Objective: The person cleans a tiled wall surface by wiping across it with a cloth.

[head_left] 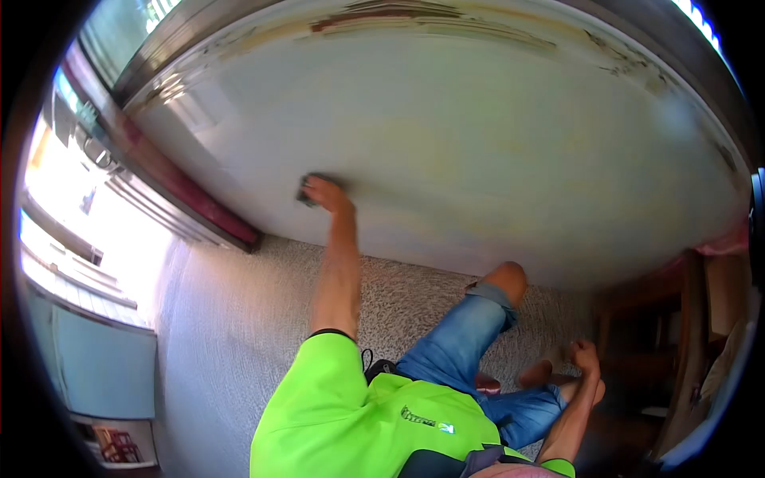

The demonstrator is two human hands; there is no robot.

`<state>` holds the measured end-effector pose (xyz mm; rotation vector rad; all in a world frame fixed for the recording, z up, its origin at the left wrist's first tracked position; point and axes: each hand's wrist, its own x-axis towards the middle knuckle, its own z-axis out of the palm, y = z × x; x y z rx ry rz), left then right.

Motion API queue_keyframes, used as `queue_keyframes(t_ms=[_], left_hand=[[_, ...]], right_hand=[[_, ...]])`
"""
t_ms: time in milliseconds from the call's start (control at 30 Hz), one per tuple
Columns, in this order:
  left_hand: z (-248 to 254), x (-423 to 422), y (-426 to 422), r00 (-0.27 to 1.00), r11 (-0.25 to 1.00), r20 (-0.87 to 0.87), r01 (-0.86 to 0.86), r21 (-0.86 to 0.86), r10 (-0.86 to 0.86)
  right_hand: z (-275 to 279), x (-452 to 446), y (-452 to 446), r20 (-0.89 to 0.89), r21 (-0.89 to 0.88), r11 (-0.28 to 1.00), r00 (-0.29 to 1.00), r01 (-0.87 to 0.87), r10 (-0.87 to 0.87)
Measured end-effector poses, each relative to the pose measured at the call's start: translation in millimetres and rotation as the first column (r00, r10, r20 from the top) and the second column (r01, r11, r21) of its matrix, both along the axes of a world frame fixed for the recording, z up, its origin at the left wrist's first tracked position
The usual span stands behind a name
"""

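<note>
My left hand (pixel 323 193) is stretched out against a broad pale wall (pixel 478 143), its fingers wrapped round a small dark pad (pixel 306 191) that lies against the wall's surface. Brown stains and peeling layers (pixel 398 17) mark the wall near its upper edge. At the lower right, my right hand (pixel 584 354) hangs over my bent leg, away from the wall; its fingers look curled, and what they hold, if anything, is too small to make out.
Wooden furniture (pixel 684 334) stands close on the right. A dark red door frame (pixel 187 191) borders a bright opening on the left. Below that opening is a blue-grey cabinet (pixel 105 362). Speckled floor (pixel 231 319) runs along the wall's foot.
</note>
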<state>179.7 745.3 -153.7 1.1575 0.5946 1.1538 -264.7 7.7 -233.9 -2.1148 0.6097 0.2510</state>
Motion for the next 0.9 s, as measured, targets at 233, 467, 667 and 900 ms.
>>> queue_keyframes(t_ms=[233, 467, 667, 900], left_hand=[[226, -72, -94, 0.997, 0.925, 0.056, 0.033, 0.378, -0.058], [183, -99, -248, 0.988, 0.386, 0.118, -0.07, 0.92, -0.101], [201, -117, -321, 0.976, 0.004, -0.002, 0.003, 1.0, -0.218], [261, -133, -418, 0.914, -0.255, 0.007, -0.121, 0.959, -0.406]], right_hand=[[25, 9, 14, -0.109, -0.085, 0.996, 0.994, -0.017, 0.008], [64, 7, 34, -0.113, -0.334, 0.937, 0.991, -0.101, 0.066], [62, 7, 43, -0.058, -0.319, 0.947, 0.997, 0.031, -0.052], [93, 9, 52, -0.172, -0.175, 0.984, 0.982, 0.043, -0.073]])
